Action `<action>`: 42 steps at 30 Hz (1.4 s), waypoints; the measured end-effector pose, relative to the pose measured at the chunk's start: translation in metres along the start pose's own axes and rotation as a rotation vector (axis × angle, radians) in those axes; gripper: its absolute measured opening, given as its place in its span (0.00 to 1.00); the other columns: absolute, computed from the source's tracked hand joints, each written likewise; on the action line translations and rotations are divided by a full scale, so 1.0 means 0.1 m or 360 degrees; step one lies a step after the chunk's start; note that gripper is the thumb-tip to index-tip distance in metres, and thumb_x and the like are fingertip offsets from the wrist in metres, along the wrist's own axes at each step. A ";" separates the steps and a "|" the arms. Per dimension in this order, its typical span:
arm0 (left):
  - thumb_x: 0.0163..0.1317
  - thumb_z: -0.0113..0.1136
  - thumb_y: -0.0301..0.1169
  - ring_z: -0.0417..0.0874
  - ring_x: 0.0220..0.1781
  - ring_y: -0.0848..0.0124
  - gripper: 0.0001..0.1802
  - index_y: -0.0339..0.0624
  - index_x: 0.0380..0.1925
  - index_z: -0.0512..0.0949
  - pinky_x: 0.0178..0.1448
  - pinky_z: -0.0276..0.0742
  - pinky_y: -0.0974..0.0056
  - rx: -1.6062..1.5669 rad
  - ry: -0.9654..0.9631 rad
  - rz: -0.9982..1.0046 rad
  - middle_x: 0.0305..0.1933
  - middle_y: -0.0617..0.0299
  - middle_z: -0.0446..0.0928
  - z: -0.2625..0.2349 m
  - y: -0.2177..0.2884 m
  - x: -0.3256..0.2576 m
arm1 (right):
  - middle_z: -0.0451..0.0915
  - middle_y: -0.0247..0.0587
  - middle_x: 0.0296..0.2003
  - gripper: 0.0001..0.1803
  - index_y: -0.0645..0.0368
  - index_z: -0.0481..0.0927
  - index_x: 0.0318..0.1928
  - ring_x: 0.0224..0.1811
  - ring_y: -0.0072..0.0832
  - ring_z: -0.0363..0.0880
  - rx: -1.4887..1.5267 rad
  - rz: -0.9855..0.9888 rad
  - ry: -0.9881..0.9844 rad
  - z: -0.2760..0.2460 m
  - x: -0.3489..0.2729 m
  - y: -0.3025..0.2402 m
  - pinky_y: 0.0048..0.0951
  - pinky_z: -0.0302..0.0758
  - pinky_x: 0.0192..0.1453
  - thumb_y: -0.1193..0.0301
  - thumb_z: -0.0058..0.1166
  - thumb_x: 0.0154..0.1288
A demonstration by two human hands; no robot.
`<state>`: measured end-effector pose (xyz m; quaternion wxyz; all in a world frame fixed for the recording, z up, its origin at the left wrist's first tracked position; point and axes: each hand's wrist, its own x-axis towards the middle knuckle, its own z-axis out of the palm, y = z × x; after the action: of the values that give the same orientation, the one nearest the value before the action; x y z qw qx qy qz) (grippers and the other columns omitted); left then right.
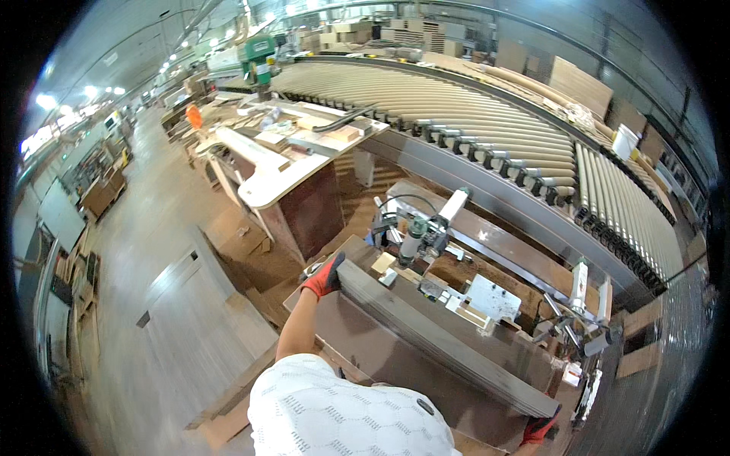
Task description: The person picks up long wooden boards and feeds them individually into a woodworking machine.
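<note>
A long stack of thin grey boards [437,334] spans the space in front of me, over a brown worktable [357,338]. My left hand [325,278], in a red and black glove, is closed around the stack's far left end. At the near right end, my right hand [540,427] wears the same kind of glove and grips the boards; part of it is hidden at the lower edge. Just beyond the stack stands a machine with a grey-green cylindrical motor [413,242], a metal plate [493,298] and small wooden blocks [383,263].
A roller conveyor [456,114] runs behind the machine. To the left, a cluttered workbench [304,163] holds wood pieces. A pile of grey panels [198,334] lies low on my left. At the right stands a plastic-wrapped stack [669,380].
</note>
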<state>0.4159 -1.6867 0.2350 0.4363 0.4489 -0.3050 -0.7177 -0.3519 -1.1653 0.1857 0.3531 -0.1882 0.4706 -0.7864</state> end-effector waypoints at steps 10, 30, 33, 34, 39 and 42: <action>0.80 0.60 0.59 0.81 0.63 0.68 0.37 0.56 0.81 0.71 0.68 0.79 0.55 0.1316 -0.0064 0.1074 0.68 0.64 0.81 -0.22 -0.07 -0.20 | 0.77 0.49 0.75 0.37 0.58 0.65 0.83 0.76 0.45 0.76 -0.0164 -0.0068 -0.0281 -0.30 0.08 0.12 0.49 0.70 0.81 0.45 0.41 0.90; 0.79 0.56 0.61 0.82 0.49 0.68 0.30 0.43 0.49 0.87 0.63 0.76 0.60 -0.0608 0.0589 0.0661 0.45 0.64 0.86 0.23 -1.04 0.45 | 0.75 0.46 0.77 0.37 0.53 0.64 0.83 0.75 0.47 0.76 -0.0107 -0.0841 0.0018 -0.15 -0.19 0.43 0.55 0.72 0.79 0.44 0.41 0.88; 0.77 0.59 0.58 0.86 0.50 0.65 0.27 0.46 0.50 0.88 0.63 0.81 0.55 -0.0642 0.0883 0.0909 0.48 0.64 0.88 -0.35 -1.10 0.53 | 0.70 0.40 0.83 0.46 0.44 0.68 0.85 0.80 0.45 0.71 0.0539 0.0017 0.1127 0.57 0.12 0.59 0.64 0.64 0.83 0.29 0.39 0.80; 0.77 0.58 0.58 0.87 0.50 0.65 0.28 0.45 0.51 0.88 0.63 0.81 0.55 -0.0676 0.0804 0.0808 0.49 0.63 0.88 -0.09 -1.22 0.62 | 0.69 0.41 0.83 0.49 0.46 0.68 0.85 0.82 0.49 0.68 0.0391 -0.0115 0.1170 0.53 0.02 0.46 0.68 0.61 0.84 0.27 0.40 0.78; 0.78 0.58 0.59 0.88 0.52 0.62 0.30 0.44 0.54 0.88 0.66 0.82 0.53 -0.0706 0.0639 0.0734 0.51 0.60 0.89 -0.27 -1.14 0.55 | 0.69 0.42 0.83 0.51 0.47 0.68 0.85 0.84 0.53 0.64 0.0522 0.0038 0.1122 0.83 0.00 0.36 0.71 0.57 0.86 0.25 0.40 0.76; 0.77 0.58 0.63 0.89 0.53 0.60 0.33 0.43 0.55 0.88 0.67 0.82 0.52 -0.0466 0.0481 0.0625 0.53 0.58 0.90 -0.26 -0.83 0.49 | 0.73 0.44 0.80 0.47 0.50 0.68 0.84 0.82 0.49 0.68 0.0535 0.0215 0.0972 0.59 0.14 0.26 0.60 0.63 0.84 0.30 0.41 0.80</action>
<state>0.3999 -1.6958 0.1365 0.6676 0.4153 -0.2107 -0.5809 -0.3148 -1.2189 0.1912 0.2733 0.1478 0.4299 -0.8477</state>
